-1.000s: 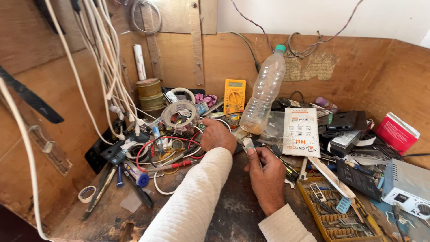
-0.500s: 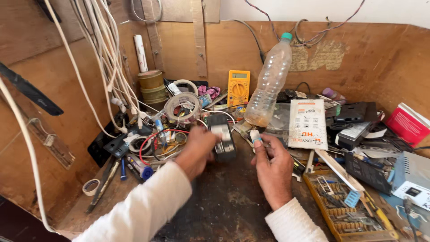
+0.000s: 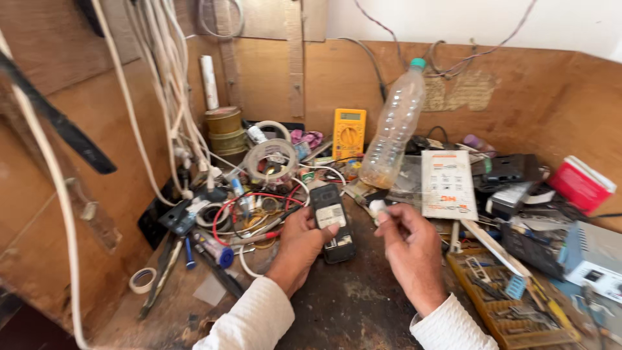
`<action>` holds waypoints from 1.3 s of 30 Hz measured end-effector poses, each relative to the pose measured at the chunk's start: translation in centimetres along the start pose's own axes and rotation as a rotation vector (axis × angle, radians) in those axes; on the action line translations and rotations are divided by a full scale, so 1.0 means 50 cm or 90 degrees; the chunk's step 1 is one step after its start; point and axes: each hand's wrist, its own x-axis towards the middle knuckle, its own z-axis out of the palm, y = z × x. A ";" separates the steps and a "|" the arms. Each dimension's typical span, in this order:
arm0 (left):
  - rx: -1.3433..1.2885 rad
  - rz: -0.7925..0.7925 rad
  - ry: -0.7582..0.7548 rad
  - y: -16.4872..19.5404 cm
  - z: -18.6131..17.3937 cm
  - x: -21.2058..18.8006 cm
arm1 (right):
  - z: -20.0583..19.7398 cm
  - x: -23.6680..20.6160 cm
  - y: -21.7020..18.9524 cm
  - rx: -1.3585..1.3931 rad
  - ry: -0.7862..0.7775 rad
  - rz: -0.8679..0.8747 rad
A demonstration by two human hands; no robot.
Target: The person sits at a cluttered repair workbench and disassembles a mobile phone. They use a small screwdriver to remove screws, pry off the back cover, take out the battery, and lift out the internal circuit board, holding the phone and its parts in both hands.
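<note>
A small black phone point(image 3: 332, 222), back cover removed, is grasped in the left hand point(image 3: 299, 245), the thumb laid across its near edge and the fingers curled beneath. Just right of this grip, a small white object point(image 3: 376, 209), too blurred to identify, is pinched between thumb and fingertips of the right hand point(image 3: 409, 245). Beyond both grips, a clear plastic bottle point(image 3: 392, 133) is seen leaning, with a yellow multimeter point(image 3: 348, 133) to its left. Tangled wires point(image 3: 249, 210) lie left of the phone.

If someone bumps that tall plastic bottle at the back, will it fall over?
Probably. The plastic bottle already leans and looks nearly empty, so it seems light and tippy. Being round, it would likely roll into the clutter near the yellow meter.
</note>
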 end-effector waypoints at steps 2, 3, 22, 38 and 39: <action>0.013 0.011 0.007 0.000 0.004 0.000 | -0.007 -0.004 -0.010 -0.041 -0.020 0.015; -0.010 -0.012 0.020 0.001 0.008 0.000 | -0.006 -0.006 -0.015 -0.058 -0.034 0.021; -0.050 0.049 0.003 -0.010 0.018 -0.010 | 0.020 -0.039 -0.058 -0.142 -0.037 -0.014; 0.009 0.043 0.046 -0.013 0.024 -0.010 | 0.032 -0.062 -0.066 -0.448 -0.016 -0.185; 0.002 0.047 0.045 -0.015 0.024 -0.008 | 0.035 -0.060 -0.058 -0.450 -0.021 -0.183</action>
